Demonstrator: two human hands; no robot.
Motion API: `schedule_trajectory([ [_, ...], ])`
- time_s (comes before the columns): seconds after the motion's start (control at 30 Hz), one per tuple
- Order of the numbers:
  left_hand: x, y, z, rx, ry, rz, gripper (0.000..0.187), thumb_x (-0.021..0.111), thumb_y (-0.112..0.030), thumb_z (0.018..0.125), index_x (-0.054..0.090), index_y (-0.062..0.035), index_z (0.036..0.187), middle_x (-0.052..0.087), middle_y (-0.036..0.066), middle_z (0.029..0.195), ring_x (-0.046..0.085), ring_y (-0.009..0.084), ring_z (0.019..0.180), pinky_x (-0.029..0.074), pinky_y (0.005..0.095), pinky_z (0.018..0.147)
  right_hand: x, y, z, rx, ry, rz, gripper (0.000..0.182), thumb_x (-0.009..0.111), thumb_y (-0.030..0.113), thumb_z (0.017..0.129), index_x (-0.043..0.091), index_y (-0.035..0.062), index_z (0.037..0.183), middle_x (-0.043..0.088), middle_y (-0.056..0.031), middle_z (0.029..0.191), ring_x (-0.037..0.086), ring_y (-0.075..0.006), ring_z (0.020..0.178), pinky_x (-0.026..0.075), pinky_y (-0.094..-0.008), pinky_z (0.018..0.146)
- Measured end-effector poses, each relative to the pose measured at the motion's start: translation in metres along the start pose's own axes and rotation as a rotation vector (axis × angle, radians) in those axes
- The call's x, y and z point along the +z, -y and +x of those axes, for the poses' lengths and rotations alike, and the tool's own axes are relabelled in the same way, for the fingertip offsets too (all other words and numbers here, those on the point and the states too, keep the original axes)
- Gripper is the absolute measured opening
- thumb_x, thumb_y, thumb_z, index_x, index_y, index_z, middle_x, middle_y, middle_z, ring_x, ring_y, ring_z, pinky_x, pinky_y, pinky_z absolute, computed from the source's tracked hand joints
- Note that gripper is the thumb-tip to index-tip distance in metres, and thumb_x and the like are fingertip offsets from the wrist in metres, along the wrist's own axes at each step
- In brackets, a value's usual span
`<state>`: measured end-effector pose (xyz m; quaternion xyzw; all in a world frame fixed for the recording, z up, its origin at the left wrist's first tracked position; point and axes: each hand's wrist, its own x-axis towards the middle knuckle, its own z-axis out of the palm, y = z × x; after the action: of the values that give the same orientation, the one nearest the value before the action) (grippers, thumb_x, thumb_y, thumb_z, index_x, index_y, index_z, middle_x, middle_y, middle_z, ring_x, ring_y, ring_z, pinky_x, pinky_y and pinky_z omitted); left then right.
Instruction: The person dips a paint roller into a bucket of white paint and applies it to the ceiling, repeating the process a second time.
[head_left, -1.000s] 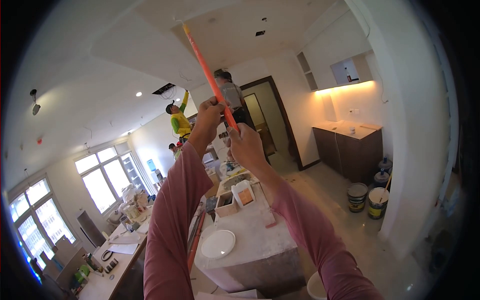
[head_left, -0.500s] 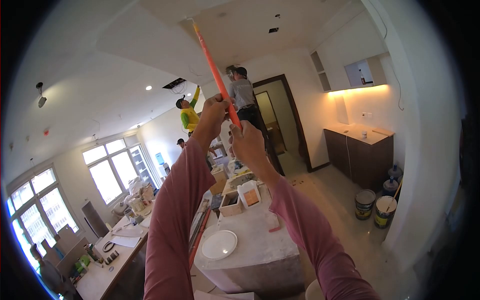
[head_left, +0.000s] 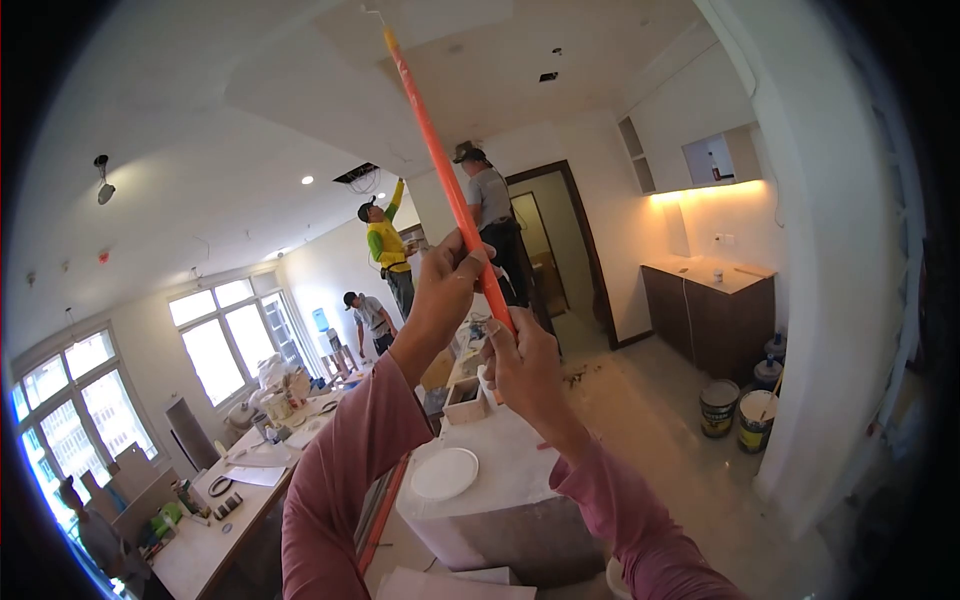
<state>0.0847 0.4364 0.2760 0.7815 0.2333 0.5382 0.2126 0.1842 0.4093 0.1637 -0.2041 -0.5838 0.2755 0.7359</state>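
Note:
A long orange pole [head_left: 432, 140] with a yellow upper end slants up and left to the ceiling. At its top a thin wire frame, perhaps a roller's, shows near the ceiling; the roller itself is hard to make out. My left hand [head_left: 452, 285] is wrapped round the pole at its lower part. Just below and to the right, my right hand [head_left: 522, 365] grips the pole near its bottom end. Both arms are raised, in pink sleeves.
Below stands a block-shaped counter [head_left: 520, 480] with a white lid [head_left: 444, 473] and a wooden box [head_left: 465, 402]. A cluttered table [head_left: 190, 560] is at left; paint buckets [head_left: 718, 405] stand right. Several people work nearby, one in yellow [head_left: 390, 245].
Both hands and the pole's lower end have moved down and slightly right. The view has shifted a little, and a bending person at the back now shows more fully.

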Motion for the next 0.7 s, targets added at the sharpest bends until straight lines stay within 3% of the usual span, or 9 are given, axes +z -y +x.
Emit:
schedule_trajectory([
  [0.33,0.008,-0.045,-0.039,-0.037,0.044,-0.057,0.017,0.053,-0.013,0.099,0.058,-0.0025,0.111,0.061,0.004,0.097,0.062,0.0111,0.085,0.048,0.0255,0.068,-0.007,0.055,-0.049,0.051,0.020,-0.046,0.026,0.050,0.022,0.103,0.055,-0.0031,0.105,0.063,-0.0075,0.067,0.063,-0.0144,0.049,0.050,-0.0295,0.043],
  [0.43,0.017,-0.050,-0.042,-0.015,0.023,-0.080,0.020,0.053,-0.010,0.096,0.057,0.0045,0.109,0.063,0.009,0.098,0.065,0.0163,0.082,0.053,0.0298,0.070,-0.013,0.057,-0.055,0.060,0.013,-0.040,0.026,0.050,0.023,0.103,0.055,-0.0030,0.107,0.061,-0.0074,0.068,0.062,-0.0134,0.049,0.049,-0.0285,0.043],
  [0.6,0.030,-0.044,-0.036,-0.029,0.024,-0.084,0.020,0.054,-0.011,0.097,0.057,0.0034,0.110,0.062,0.010,0.100,0.065,0.0168,0.084,0.054,0.0310,0.071,-0.028,0.051,-0.048,0.007,0.012,-0.101,0.027,0.050,0.022,0.103,0.054,-0.0032,0.112,0.058,-0.0066,0.068,0.059,-0.0113,0.048,0.049,-0.0274,0.043],
  [0.7,0.039,-0.040,-0.026,-0.025,0.001,-0.074,0.020,0.054,-0.012,0.097,0.057,0.0025,0.111,0.062,0.009,0.100,0.065,0.0168,0.084,0.054,0.0316,0.071,-0.035,0.050,-0.036,-0.005,-0.011,-0.108,0.021,0.052,0.019,0.101,0.055,-0.0020,0.099,0.061,-0.0098,0.062,0.065,-0.0214,0.049,0.050,-0.0348,0.048],
])
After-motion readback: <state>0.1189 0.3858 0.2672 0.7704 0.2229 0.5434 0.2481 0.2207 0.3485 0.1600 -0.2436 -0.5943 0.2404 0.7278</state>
